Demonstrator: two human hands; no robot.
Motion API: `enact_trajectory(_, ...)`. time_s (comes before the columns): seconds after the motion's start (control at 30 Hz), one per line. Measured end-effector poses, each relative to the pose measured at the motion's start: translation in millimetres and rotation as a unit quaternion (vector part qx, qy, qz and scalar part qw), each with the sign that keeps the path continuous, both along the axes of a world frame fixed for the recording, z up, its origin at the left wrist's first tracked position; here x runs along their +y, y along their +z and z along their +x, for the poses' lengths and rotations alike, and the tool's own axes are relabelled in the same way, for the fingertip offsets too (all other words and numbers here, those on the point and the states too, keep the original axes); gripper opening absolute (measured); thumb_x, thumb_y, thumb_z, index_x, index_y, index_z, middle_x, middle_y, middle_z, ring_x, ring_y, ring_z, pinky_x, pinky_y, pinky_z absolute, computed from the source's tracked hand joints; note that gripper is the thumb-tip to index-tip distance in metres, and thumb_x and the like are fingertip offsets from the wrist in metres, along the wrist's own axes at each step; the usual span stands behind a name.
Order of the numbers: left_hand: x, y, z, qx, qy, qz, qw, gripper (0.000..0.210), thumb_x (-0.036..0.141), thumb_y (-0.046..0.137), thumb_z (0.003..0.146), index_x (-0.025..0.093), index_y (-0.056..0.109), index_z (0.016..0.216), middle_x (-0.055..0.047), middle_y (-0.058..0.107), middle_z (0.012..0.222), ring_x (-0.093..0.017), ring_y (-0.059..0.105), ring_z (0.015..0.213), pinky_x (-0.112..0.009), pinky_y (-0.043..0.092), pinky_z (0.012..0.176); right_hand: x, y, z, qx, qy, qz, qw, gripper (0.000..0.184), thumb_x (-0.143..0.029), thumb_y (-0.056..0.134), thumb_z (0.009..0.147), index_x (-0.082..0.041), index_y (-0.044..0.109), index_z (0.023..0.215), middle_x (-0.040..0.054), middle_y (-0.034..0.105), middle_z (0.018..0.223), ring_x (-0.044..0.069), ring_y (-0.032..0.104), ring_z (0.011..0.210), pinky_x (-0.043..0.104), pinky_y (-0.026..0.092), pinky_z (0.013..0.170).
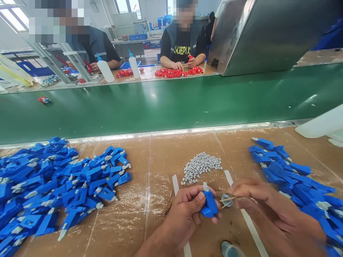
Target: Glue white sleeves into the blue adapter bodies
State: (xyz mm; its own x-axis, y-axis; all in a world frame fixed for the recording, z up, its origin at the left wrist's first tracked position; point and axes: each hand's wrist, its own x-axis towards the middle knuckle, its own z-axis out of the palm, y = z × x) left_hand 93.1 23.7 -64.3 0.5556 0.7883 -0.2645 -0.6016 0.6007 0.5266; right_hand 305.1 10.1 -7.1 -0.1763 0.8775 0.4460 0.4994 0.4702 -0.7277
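Observation:
My left hand [184, 214] is closed around a blue plastic part [209, 204] with a pale grey tip pointing up. To its right, my right hand [270, 207], smeared by motion, pinches a thin wooden stick [230, 198] that reaches toward the blue part; I cannot tell whether they touch. Beneath the stick sits a small clear round container [227, 202]. Just beyond my left hand lies a heap of small grey pieces [202, 166].
Blue parts with grey tips form a large pile [53, 185] at left and another pile [289, 175] at right. A clear cup [232, 250] stands at the near edge. Beyond the green conveyor belt [150, 103], two people handle red parts [171, 72] beside white bottles [105, 69] and a metal housing [268, 39].

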Motion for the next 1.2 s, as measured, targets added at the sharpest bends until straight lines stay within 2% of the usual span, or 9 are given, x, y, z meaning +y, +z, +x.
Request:
enact_trajectory(0.07,2,3.0,-2,0.002,0.000,-0.001,1.000,0.041,0.046,0.094,0.089,0.009,0.084,0.104,-0.012,0.079,0.086,-0.015,0.077,0.074,-0.019,0.058,0.066,-15,3.6,12,-0.006,0.000,-0.048,0.999,0.013,-0.031,0.066,0.112,-0.032,0.074,0.102,0.0014,0.075,0.096,0.020,0.075,0.085,0.024,0.062,0.076)
enact_trajectory(0.2,3,8.8,-4,0.009,0.002,-0.013,1.000,0.043,0.042,0.099,0.084,0.009,0.084,0.105,-0.012,0.081,0.087,-0.017,0.079,0.076,-0.018,0.059,0.065,-49,0.4,27,-0.034,0.098,-0.142,0.984,0.021,-0.028,0.063,0.111,-0.029,0.077,0.096,0.0033,0.070,0.091,0.021,0.073,0.079,0.028,0.062,0.071)
enact_trajectory(0.33,3,11.9,-4,0.012,0.011,-0.022,1.000,0.043,0.038,0.101,0.083,0.007,0.083,0.107,-0.011,0.081,0.088,-0.016,0.079,0.078,-0.016,0.058,0.063,-61,-6.6,28,-0.084,0.086,-0.098,0.988,0.017,-0.025,0.065,0.111,-0.033,0.078,0.118,0.0017,0.076,0.100,0.018,0.077,0.084,0.024,0.061,0.073)
enact_trajectory(0.4,2,13.1,-5,0.006,0.021,-0.027,0.999,0.044,0.038,0.101,0.082,0.007,0.083,0.107,-0.010,0.080,0.087,-0.016,0.079,0.078,-0.016,0.058,0.062,-47,-8.2,30,-0.110,0.038,-0.069,0.991,0.017,-0.028,0.065,0.113,-0.033,0.074,0.126,0.0017,0.078,0.103,0.019,0.078,0.087,0.024,0.061,0.074)
enact_trajectory(0.5,3,14.3,-6,0.000,0.040,-0.038,0.998,0.044,0.038,0.103,0.080,0.008,0.083,0.106,-0.009,0.079,0.087,-0.016,0.079,0.076,-0.016,0.059,0.062,-5,-10.6,35,-0.176,0.000,-0.049,0.983,0.014,-0.030,0.060,0.115,-0.026,0.073,0.119,0.0034,0.077,0.095,0.021,0.075,0.081,0.030,0.058,0.070)
enact_trajectory(0.7,4,13.4,-7,-0.007,0.056,-0.061,0.997,0.042,0.037,0.102,0.081,0.008,0.082,0.104,-0.010,0.079,0.091,-0.016,0.080,0.077,-0.017,0.058,0.063,73,-32.2,26,-0.275,0.041,-0.034,0.960,0.022,-0.016,0.055,0.108,-0.022,0.074,0.099,0.0061,0.075,0.088,0.026,0.073,0.079,0.035,0.052,0.070)
enact_trajectory(0.83,3,11.5,-7,-0.008,0.054,-0.061,0.997,0.041,0.040,0.099,0.084,0.009,0.082,0.104,-0.011,0.078,0.090,-0.017,0.079,0.078,-0.019,0.058,0.064,85,-44.4,22,-0.310,0.040,-0.055,0.948,0.026,-0.016,0.051,0.108,-0.022,0.072,0.093,0.0075,0.073,0.087,0.027,0.071,0.076,0.037,0.047,0.069)
enact_trajectory(1.0,2,10.0,-5,-0.008,0.047,-0.057,0.997,0.043,0.042,0.099,0.084,0.009,0.081,0.105,-0.011,0.077,0.090,-0.018,0.078,0.078,-0.020,0.058,0.064,89,-45.5,23,-0.321,0.030,-0.084,0.943,0.026,-0.019,0.051,0.106,-0.021,0.072,0.091,0.0096,0.073,0.088,0.029,0.070,0.079,0.037,0.045,0.069)
enact_trajectory(1.2,0,9.8,-5,-0.009,0.056,-0.048,0.997,0.042,0.041,0.099,0.085,0.009,0.081,0.104,-0.011,0.078,0.090,-0.017,0.078,0.078,-0.020,0.057,0.065,91,-21.3,17,-0.279,0.030,-0.117,0.953,0.019,-0.021,0.057,0.098,-0.023,0.066,0.081,0.0058,0.071,0.076,0.024,0.066,0.068,0.034,0.045,0.063)
